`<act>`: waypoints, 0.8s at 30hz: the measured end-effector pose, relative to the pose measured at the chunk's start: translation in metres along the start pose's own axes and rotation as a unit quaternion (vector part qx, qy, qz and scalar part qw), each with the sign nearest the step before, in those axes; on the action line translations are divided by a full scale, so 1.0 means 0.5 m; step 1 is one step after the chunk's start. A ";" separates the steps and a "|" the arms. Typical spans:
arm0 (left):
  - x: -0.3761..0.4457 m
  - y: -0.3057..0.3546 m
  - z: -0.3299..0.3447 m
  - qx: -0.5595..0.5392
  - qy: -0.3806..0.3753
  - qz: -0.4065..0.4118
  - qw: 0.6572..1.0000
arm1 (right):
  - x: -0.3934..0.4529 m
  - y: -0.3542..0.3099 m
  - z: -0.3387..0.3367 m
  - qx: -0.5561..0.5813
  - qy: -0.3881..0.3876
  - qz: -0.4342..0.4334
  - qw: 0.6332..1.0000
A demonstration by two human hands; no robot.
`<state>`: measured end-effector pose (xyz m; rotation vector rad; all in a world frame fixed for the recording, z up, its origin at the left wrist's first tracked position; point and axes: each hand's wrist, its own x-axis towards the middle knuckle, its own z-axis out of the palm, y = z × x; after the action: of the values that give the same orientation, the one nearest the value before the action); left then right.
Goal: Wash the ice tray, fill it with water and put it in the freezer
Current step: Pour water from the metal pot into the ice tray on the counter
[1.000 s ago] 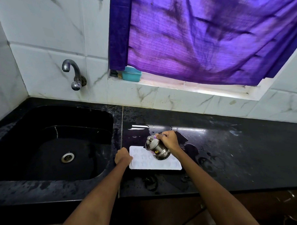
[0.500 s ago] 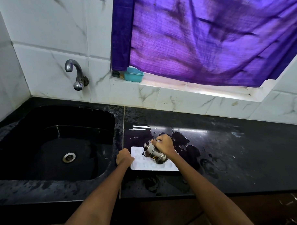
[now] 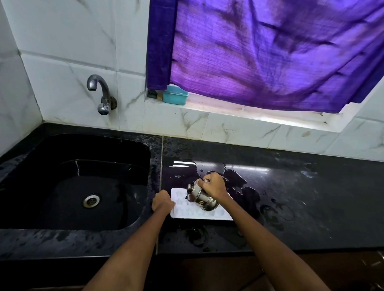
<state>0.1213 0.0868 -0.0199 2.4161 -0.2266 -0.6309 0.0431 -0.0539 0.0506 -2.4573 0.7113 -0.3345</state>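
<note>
Tray [image 3: 189,215]: white, flat on counter [image 3: 297,207], molded cells.

The right hand [image 3: 213,186] is tipping the steel pot [image 3: 200,197] further over the white ice tray [image 3: 200,214], its mouth now pointing left and lower toward the tray's left end (water itself cannot be made out). The pot is sitting nearer the left hand [image 3: 162,202] than before.

Ice tray [image 3: 196,214]: white, rectangular, with rows of small moulded cells. It lay flat on the wet black counter just right of the sink, long side towards the person. Its far right part was hidden from view.
</note>
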 end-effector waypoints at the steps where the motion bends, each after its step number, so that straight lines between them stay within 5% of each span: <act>1: 0.000 0.000 0.000 0.001 0.000 -0.001 1.000 | -0.001 0.002 0.000 0.005 0.002 0.003 1.000; 9: 0.000 0.003 0.000 0.007 0.003 -0.003 1.000 | 0.008 0.019 -0.028 0.145 0.037 0.072 0.986; 24: -0.002 0.000 0.001 0.001 0.005 0.008 1.000 | -0.029 0.018 0.006 0.040 -0.024 0.006 0.999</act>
<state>0.1201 0.0867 -0.0198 2.4172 -0.2414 -0.6122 0.0286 -0.0510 0.0419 -2.3764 0.6790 -0.2919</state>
